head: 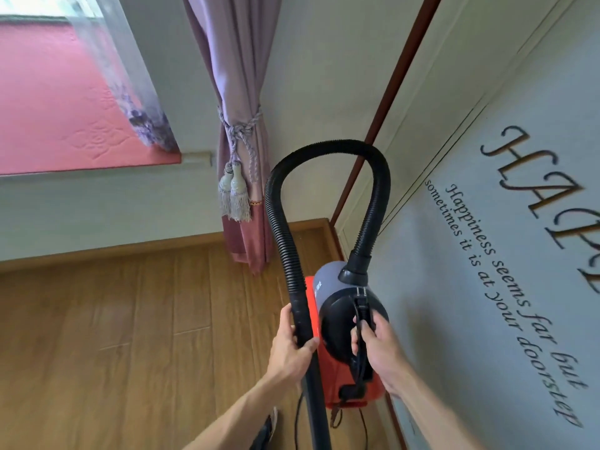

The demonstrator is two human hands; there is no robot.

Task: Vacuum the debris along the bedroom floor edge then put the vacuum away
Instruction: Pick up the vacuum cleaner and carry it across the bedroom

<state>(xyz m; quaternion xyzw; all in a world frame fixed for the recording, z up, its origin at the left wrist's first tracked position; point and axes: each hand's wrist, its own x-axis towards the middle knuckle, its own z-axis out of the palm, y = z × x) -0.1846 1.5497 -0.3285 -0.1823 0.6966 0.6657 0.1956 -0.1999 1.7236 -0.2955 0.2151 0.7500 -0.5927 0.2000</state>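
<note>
A red and grey canister vacuum (328,287) is lifted off the floor close to the right wall. My right hand (378,344) grips its black carry handle (362,319). A ribbed black hose (324,151) arches up from the vacuum's top and comes down on the left into a rigid black tube (313,384). My left hand (290,345) grips that tube just below the hose end. The tube's lower end and nozzle are out of view. A black power cord (297,427) dangles below the vacuum.
Wooden floor (130,319) with a wooden skirting board (113,248) along the far wall. A tied purple curtain (240,125) hangs in the corner. A pink cushioned window seat (65,108) is at the upper left. The right wall (487,254) carries lettering.
</note>
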